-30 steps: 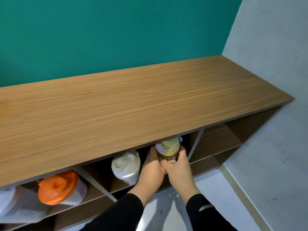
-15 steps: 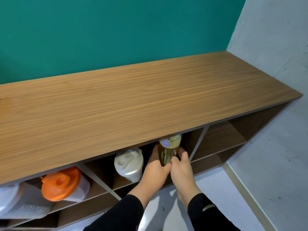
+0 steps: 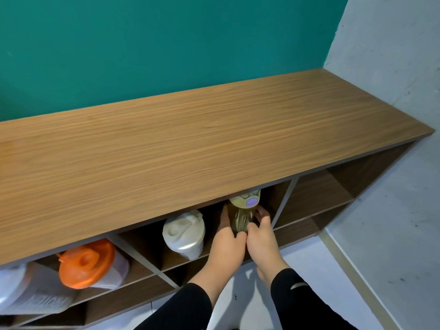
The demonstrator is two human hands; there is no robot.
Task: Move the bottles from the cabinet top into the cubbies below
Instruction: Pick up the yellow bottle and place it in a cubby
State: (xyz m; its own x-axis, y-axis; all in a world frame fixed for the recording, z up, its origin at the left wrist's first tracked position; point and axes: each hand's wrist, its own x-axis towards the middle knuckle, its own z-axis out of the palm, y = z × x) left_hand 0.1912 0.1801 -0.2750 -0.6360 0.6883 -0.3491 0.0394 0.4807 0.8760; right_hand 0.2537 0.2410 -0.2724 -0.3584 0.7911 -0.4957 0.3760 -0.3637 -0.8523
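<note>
A yellow-green bottle (image 3: 242,214) with a pale lid and purple button stands upright in an upper cubby, its top tucked under the cabinet top (image 3: 214,144). My left hand (image 3: 226,239) wraps its left side and my right hand (image 3: 260,234) its right side. In the same cubby, to the left, stands a white shaker bottle (image 3: 184,233). One cubby further left holds an orange-lidded bottle (image 3: 88,266), with a white bottle (image 3: 9,282) at the frame's left edge. No bottle stands on the wooden top.
The upper cubby (image 3: 316,194) to the right of my hands holds nothing that I can see. A teal wall rises behind the cabinet, a grey wall (image 3: 392,67) closes the right end. Pale floor (image 3: 309,263) lies below.
Both hands have pushed the yellow-green bottle further back into the cubby, so its lid now sits partly under the top's edge. My view has shifted slightly.
</note>
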